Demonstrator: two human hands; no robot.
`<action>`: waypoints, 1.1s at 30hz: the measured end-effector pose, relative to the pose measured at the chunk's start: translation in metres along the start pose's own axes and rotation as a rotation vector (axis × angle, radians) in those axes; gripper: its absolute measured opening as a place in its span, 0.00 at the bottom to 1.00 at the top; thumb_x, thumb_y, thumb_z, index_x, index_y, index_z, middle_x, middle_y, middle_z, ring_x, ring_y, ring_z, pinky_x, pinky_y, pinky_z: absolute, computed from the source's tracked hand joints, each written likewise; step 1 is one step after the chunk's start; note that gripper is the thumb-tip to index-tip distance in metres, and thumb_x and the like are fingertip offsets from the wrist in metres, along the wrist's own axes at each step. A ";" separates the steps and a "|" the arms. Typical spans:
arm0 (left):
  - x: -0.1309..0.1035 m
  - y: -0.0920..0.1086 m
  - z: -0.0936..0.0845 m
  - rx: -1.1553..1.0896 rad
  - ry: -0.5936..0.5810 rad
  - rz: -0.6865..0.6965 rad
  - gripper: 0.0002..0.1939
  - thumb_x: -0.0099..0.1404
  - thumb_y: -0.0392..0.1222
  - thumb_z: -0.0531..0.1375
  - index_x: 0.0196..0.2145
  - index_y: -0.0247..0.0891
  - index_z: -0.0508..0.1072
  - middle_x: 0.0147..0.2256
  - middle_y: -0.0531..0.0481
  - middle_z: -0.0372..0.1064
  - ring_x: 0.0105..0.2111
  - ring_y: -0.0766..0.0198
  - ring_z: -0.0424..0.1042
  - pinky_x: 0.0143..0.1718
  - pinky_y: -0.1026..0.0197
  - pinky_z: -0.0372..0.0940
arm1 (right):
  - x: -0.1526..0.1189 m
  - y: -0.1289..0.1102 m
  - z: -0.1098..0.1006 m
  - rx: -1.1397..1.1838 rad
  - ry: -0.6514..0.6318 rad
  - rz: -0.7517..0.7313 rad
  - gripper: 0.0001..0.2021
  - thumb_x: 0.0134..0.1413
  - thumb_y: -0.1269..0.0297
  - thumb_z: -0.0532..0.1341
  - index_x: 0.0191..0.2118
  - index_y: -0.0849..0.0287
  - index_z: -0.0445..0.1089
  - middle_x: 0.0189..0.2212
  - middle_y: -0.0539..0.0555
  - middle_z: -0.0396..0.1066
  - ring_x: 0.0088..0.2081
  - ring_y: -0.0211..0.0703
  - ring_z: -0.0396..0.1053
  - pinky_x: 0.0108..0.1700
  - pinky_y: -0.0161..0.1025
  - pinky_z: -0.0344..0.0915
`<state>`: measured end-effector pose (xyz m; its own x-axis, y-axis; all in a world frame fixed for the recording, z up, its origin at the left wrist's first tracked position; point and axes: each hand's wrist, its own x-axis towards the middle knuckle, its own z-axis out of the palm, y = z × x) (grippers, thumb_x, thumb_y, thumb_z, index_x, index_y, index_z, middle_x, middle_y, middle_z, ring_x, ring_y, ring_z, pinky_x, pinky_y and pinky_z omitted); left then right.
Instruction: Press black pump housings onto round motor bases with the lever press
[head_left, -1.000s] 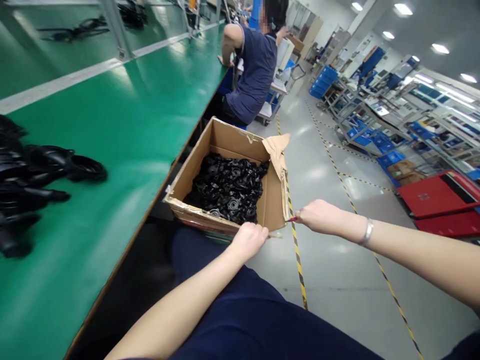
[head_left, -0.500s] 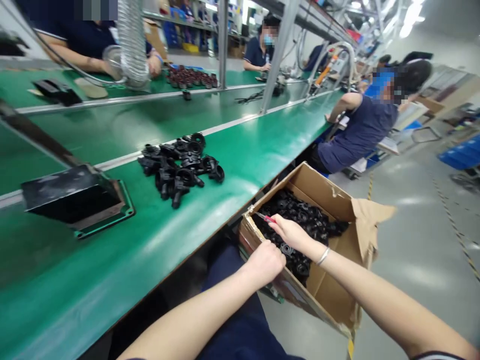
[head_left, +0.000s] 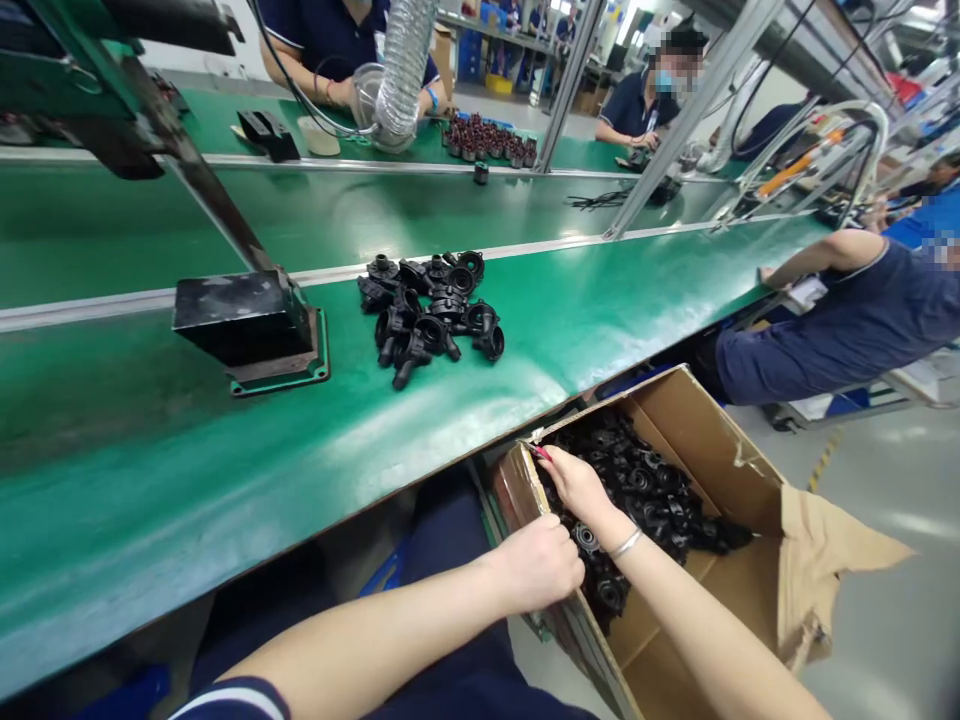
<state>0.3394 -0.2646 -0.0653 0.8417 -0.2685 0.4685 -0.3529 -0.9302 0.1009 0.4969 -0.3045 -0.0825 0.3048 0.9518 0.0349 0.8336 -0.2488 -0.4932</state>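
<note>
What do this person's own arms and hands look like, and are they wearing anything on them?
Both the left hand and the right hand are bare, without gloves. A plain, silver-coloured bangle circles the right wrist. The left sleeve is dark navy with white trim near its hem, leaving the forearm uncovered; the right sleeve is out of view.

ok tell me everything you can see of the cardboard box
The cardboard box is brown inside, open-topped and worn, its edges ragged, a torn flap sticking outward. Black parts lie heaped inside. It sits beside the green bench. The left hand closes on its near rim; the right hand holds a red tool at the corner by the bench. The picture cuts off one corner.
</note>
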 end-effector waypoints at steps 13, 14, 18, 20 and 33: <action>-0.021 -0.002 0.005 0.042 0.233 0.050 0.13 0.66 0.33 0.56 0.23 0.36 0.63 0.22 0.53 0.61 0.23 0.65 0.59 0.27 0.59 0.51 | -0.009 -0.008 0.044 0.034 0.093 0.013 0.23 0.66 0.55 0.43 0.47 0.69 0.65 0.32 0.52 0.68 0.30 0.20 0.63 0.34 0.21 0.62; -0.023 -0.002 0.005 0.039 0.245 0.058 0.14 0.66 0.33 0.56 0.23 0.37 0.63 0.21 0.53 0.60 0.23 0.65 0.59 0.27 0.60 0.51 | -0.011 -0.005 0.046 0.029 0.094 0.015 0.22 0.66 0.55 0.44 0.46 0.70 0.65 0.31 0.52 0.67 0.30 0.20 0.63 0.34 0.21 0.62; -0.027 -0.003 0.006 0.030 0.260 0.057 0.14 0.66 0.33 0.56 0.23 0.36 0.63 0.21 0.54 0.59 0.24 0.65 0.60 0.27 0.60 0.51 | -0.014 0.009 0.053 -0.002 0.083 0.019 0.21 0.64 0.54 0.48 0.46 0.70 0.65 0.32 0.52 0.66 0.32 0.21 0.63 0.36 0.22 0.65; -0.029 -0.002 0.006 0.024 0.256 0.052 0.14 0.67 0.33 0.56 0.23 0.36 0.63 0.21 0.54 0.59 0.24 0.65 0.60 0.27 0.59 0.52 | -0.015 0.015 0.056 -0.017 0.075 0.017 0.21 0.64 0.54 0.49 0.46 0.70 0.65 0.32 0.51 0.66 0.32 0.21 0.63 0.37 0.23 0.66; -0.038 0.000 0.002 0.007 0.240 0.035 0.14 0.68 0.31 0.55 0.24 0.36 0.64 0.23 0.53 0.62 0.27 0.65 0.65 0.29 0.60 0.57 | -0.035 0.019 0.066 -0.097 0.136 -0.009 0.19 0.63 0.56 0.50 0.46 0.70 0.64 0.32 0.51 0.66 0.34 0.21 0.63 0.39 0.23 0.67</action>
<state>0.3083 -0.2549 -0.0849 0.7074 -0.2337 0.6671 -0.3762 -0.9235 0.0754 0.4717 -0.3303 -0.1508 0.3512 0.9226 0.1597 0.8752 -0.2629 -0.4061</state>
